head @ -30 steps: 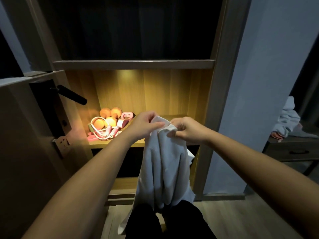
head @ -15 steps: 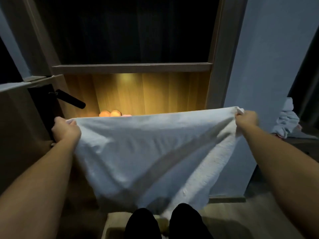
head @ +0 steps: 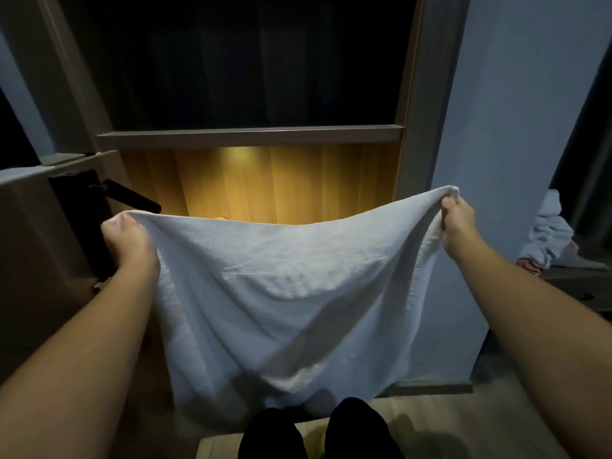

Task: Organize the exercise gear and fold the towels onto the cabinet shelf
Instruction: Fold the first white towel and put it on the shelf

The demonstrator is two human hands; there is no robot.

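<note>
**White towel (head: 291, 293) held spread wide before the lit cabinet compartment (head: 258, 183)**

White towel hangs in the air between the two hands, in front of the cabinet and not on any shelf. Its top edge is stretched sideways and sags a little in the middle. The left hand (head: 127, 240) grips the top left corner, its fingers curled over the cloth and its knuckles turned toward the camera. The right hand (head: 458, 223) grips the top right corner, with a bunch of fabric gathered inside its curled fingers. Both forearms reach forward and well apart.

Below the hands the cloth falls in loose folds. Its lower edge ends just above the person's black-clad legs (head: 357, 429) at the bottom of the view. The fabric shows a fine, waffle-like weave.

Behind the towel, the compartment glows warm and shows a wooden back panel. The towel hides its lower part and its floor. A small orange object (head: 221, 218) peeks just over the towel's top edge, left of the middle; what it is cannot be told. A grey shelf board (head: 248, 135) runs across above the lit compartment, and the space over it is dark.

To the left stands an open door (head: 33, 243) with a black lever handle (head: 132, 200) just behind the left hand. To the right rises a pale blue-grey wall (head: 513, 127). Past it, a crumpled pale cloth (head: 549, 233) lies on a dark piece of furniture (head: 576, 283), with something pink (head: 530, 265) at its lower edge. Pale wooden floor (head: 463, 425) shows at the bottom right.
</note>
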